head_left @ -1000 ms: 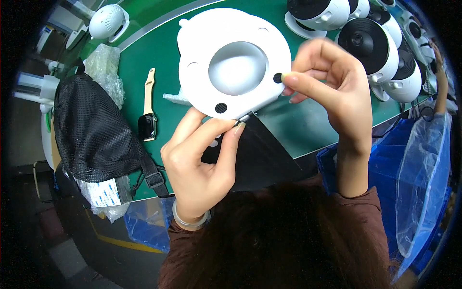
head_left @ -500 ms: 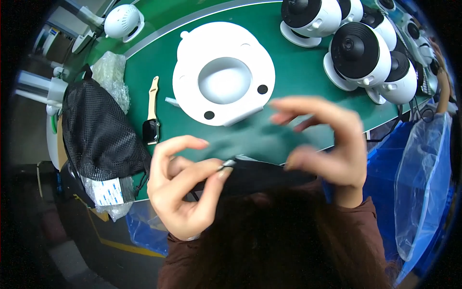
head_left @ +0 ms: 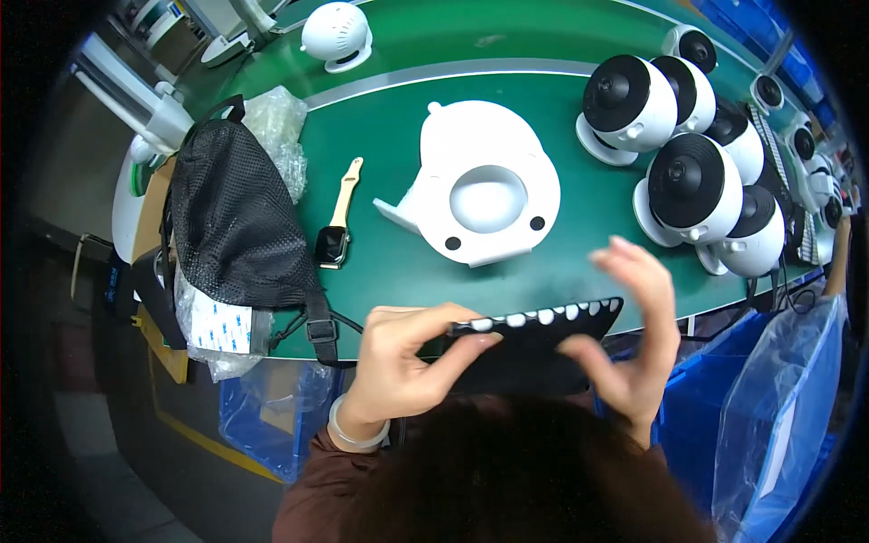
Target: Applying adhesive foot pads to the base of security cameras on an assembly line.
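My left hand [head_left: 405,360] pinches one end of a black sheet [head_left: 534,353] between thumb and fingers. Along the sheet's upper edge runs a row of white rounded patches. My right hand [head_left: 638,335] is spread at the sheet's other end, its thumb close against the black face and its fingers raised; whether the thumb touches cannot be made out. Beyond both hands a white rounded housing [head_left: 484,136] lies on the table, with a round hollow, a side tab and two black round pads near its front edge. My hair hides the sheet's lower part.
Several white ball-shaped cameras [head_left: 692,185] with black fronts crowd the right side. At left lie a smartwatch [head_left: 333,244], a black mesh bag [head_left: 237,217] and bubble wrap [head_left: 276,136]. A white round device [head_left: 337,36] stands far back. Blue bins [head_left: 697,398] sit below the table edge.
The view has shifted, so the table things appear farther right and lower. The sheet has tilted, showing its row of white patches. My left fingers no longer pinch a small shiny piece at its corner.
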The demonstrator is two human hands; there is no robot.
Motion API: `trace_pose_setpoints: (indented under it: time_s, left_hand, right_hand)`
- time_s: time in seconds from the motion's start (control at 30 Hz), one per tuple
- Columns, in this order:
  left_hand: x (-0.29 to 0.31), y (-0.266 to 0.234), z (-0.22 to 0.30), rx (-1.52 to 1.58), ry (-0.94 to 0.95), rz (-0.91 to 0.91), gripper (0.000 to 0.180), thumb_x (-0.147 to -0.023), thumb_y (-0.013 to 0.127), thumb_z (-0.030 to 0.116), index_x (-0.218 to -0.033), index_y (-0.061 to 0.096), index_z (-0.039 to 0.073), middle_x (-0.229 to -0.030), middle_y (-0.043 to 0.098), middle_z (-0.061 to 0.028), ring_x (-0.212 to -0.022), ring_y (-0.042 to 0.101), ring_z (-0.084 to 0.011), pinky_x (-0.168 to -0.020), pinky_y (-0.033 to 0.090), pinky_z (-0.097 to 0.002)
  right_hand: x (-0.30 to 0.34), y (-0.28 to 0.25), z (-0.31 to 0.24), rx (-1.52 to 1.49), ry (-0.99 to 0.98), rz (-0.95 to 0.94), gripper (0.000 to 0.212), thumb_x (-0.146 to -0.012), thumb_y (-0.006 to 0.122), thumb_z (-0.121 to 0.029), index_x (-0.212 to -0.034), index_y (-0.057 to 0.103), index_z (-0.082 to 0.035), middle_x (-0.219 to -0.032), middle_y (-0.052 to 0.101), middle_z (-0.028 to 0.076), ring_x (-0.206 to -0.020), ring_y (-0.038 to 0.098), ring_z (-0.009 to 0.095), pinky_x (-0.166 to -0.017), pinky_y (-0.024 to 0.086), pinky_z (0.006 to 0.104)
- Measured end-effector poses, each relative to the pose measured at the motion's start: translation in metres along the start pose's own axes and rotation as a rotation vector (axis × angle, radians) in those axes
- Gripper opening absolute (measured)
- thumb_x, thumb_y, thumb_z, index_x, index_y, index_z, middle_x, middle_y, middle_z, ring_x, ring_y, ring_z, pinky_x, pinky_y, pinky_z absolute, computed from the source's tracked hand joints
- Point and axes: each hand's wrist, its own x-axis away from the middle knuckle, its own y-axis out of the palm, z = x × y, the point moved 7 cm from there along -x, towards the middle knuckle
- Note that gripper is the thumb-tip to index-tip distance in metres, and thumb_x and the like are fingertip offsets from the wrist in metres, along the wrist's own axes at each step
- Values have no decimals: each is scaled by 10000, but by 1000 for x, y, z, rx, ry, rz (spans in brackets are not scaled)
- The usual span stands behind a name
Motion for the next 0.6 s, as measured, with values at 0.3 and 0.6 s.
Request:
trace_pose_setpoints:
  time_s: [0.3, 0.6]
  left_hand:
    - [7, 4, 15, -188, 173, 167, 204, -634, 551, -116, -820, 559, -33, -646, 574, -116, -535, 575, -239, -499, 437, -255]
    - [2, 10, 28, -264, 340, 149, 221, -612, 554, -112, -822, 548, -41, -641, 569, -115, -503, 565, -238, -481, 437, -267]
  right_hand:
    - [-12, 19, -1, -111, -4, -192, 175, -580, 669, -64, -751, 628, -74, -673, 586, 29, -715, 572, 185, -822, 374, 390]
    - [-29, 16, -17, -203, -85, -81, 186, -538, 701, -23, -703, 618, -50, -663, 568, 39, -635, 540, 164, -783, 387, 364]
